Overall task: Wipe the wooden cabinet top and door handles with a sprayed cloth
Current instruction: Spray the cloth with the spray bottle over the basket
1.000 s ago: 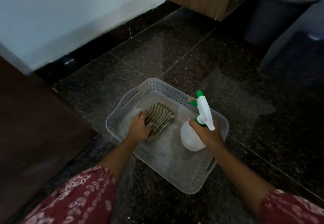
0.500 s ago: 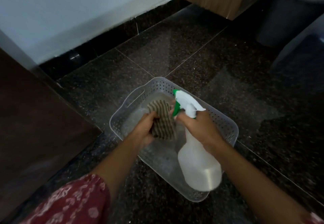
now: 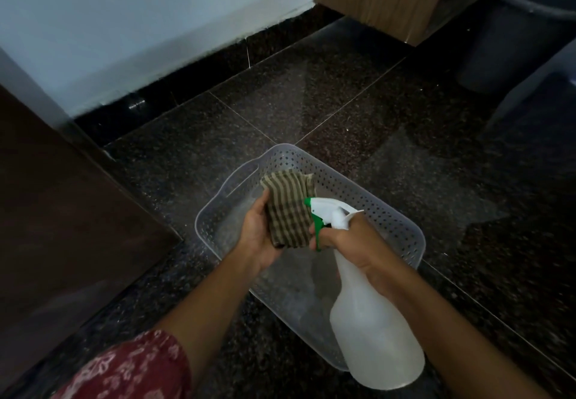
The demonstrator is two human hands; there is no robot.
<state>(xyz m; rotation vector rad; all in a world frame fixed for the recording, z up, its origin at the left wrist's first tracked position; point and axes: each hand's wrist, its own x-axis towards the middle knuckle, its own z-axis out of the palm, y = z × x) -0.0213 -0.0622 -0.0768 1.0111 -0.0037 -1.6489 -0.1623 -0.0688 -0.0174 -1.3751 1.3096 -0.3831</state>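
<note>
— Dark speckled granite floor (image 3: pixel 358 111); what sits on it?
— Head view: a perforated translucent plastic basket (image 3: pixel 389 214).
— Hands?
— Above it, the left hand (image 3: pixel 258 236) grips a folded brown-striped cloth (image 3: pixel 288 208); the right hand (image 3: pixel 352 242) clasps a white spray bottle with green trigger (image 3: pixel 371 320), nozzle beside the cloth.

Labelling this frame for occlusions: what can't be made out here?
All head view:
- Clear perforated plastic basket: near corner hidden by translucent white spray bottle.
- Striped folded cloth: lower end covered by left hand.
- Green trigger: partly behind right hand.
- Grey bucket: cut by frame edge.
</note>
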